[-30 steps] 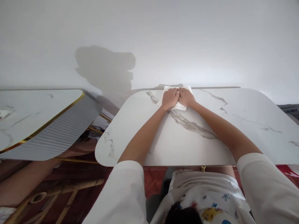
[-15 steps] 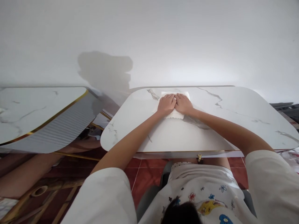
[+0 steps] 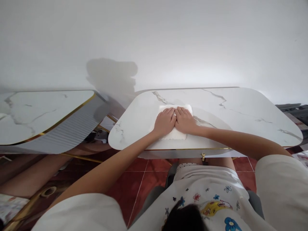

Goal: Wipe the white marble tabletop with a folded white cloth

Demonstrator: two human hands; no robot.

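A folded white cloth (image 3: 176, 134) lies flat on the white marble-patterned tabletop (image 3: 240, 118), left of its middle. My left hand (image 3: 165, 122) rests palm down on the cloth's left part, its fingers stretched forward. Beside it, my right hand (image 3: 184, 120) lies flat on the right part, fingertips pointing away from me. The two hands touch or nearly touch at the thumbs. Both palms cover much of the cloth; its far edge and near edge show around them.
A second marble-patterned table (image 3: 55, 102) with a gold edge stands to the left. Behind both is a white wall (image 3: 180, 41). Another person's leg (image 3: 36, 176) and a wooden chair-like frame (image 3: 48, 191) are at lower left. A small gold knob (image 3: 203, 156) sits on the table's front.
Both hands have drawn the cloth back towards me and slightly left across the tabletop. My left elbow has moved outward and nearer. The view has shifted a little.
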